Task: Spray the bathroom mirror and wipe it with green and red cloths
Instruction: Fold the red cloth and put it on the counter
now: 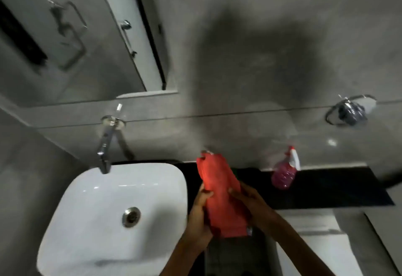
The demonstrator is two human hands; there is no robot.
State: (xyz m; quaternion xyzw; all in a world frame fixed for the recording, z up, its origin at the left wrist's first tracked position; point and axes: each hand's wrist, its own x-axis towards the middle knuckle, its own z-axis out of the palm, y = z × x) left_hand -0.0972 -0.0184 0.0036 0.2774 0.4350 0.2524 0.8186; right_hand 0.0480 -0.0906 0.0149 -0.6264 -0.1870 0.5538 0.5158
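Evidently I was at the cloth stage of the job: both my hands were closed on the red cloth [221, 191], my left hand [199, 215] gripping its left edge and my right hand [250, 201] pinching its right side, just right of the sink [113, 217] and over the dark counter [326, 188]. I judged I was folding or bunching it into a pad, ready for wiping. The next move called for lifting it up and to the left, well above the sink, to the mirror [71, 36], and pressing it flat against the glass without letting loose corners trail.

The cloth looked limp and soft, orange-red, hanging in a long rumpled fold with its upper end standing above my hands and its lower end drooping below them. A sliver of green showed behind it, too slight for me to call the green cloth. The bottle [285, 173], pinkish with a white trigger, stood on the counter further right of the sink, well apart from my hands.
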